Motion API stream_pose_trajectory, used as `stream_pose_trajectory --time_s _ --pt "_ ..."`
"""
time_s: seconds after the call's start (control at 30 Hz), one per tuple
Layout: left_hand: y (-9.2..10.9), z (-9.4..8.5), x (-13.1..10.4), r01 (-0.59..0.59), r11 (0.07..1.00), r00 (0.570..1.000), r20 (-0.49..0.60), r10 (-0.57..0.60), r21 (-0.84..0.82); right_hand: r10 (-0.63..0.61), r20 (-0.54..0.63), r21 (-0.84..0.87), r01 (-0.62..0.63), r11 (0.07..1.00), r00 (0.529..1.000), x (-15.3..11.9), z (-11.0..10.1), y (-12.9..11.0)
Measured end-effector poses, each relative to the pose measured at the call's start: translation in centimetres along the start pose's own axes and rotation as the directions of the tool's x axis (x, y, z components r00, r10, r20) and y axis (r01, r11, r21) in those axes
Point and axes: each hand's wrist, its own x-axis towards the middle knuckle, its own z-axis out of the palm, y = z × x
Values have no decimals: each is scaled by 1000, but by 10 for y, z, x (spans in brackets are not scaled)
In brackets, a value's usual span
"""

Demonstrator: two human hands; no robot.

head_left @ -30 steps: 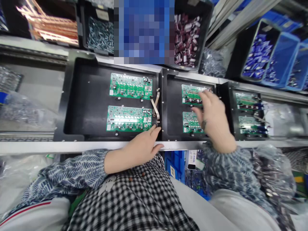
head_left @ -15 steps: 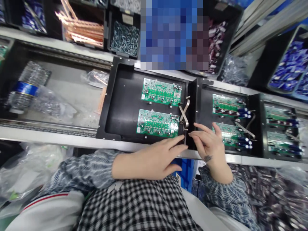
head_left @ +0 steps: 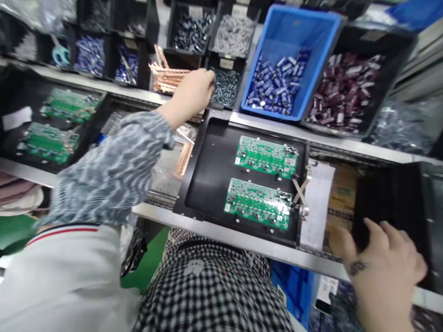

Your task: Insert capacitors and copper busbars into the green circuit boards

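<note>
My left hand (head_left: 195, 92) is stretched forward over the bins. Its fingers are curled at the edge of a black bin of small dark cylindrical components (head_left: 226, 87), beside a bundle of copper-coloured strips (head_left: 166, 77); what they hold, if anything, is hidden. My right hand (head_left: 387, 265), slightly blurred, has its fingers spread near a black tray (head_left: 411, 221) at the right; contact cannot be made out. Between the hands, a black tray (head_left: 207, 180) bears two green circuit boards, the upper board (head_left: 266, 157) and the lower board (head_left: 258, 203), with crossed metal clips (head_left: 301, 191) at their right end.
A blue bin (head_left: 249, 87) of blue capacitors and a black bin of maroon capacitors (head_left: 346, 92) stand behind the rail. White paper (head_left: 316, 203) and a cardboard piece (head_left: 341, 198) lie between the trays. Another tray with green boards (head_left: 51, 143) is at the left.
My left hand has gone from the tray's front edge up to the component bins. My right hand has moved right and spread, and the trays on that side have shifted away, opening a gap.
</note>
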Motion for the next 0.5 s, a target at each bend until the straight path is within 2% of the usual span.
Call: stream_pose_trajectory --time_s 0.07,0.13,0.23,0.33,0.4,0.47,0.5 --pt "4 6 29 37 998 998 57 -39 41 -75 39 159 68 985 996 5 -4 -24" --pt "11 12 48 66 995 989 124 -76 80 -133 43 275 117 954 990 10 -10 -40" --pt "12 16 63 86 992 984 148 -99 95 -137 37 299 120 947 990 17 -20 -48" --pt "-1 16 68 81 997 994 74 -82 15 -118 41 296 101 950 992 24 -26 -47" --pt "-9 15 67 50 995 999 20 -49 -90 -148 33 320 130 938 988 32 -27 -50" --pt "-5 15 58 -3 982 1000 -14 0 -190 -192 21 346 173 922 981 45 -28 -59" --pt "4 17 50 -26 960 1000 -23 20 -280 -203 12 361 185 914 979 53 -28 -65"
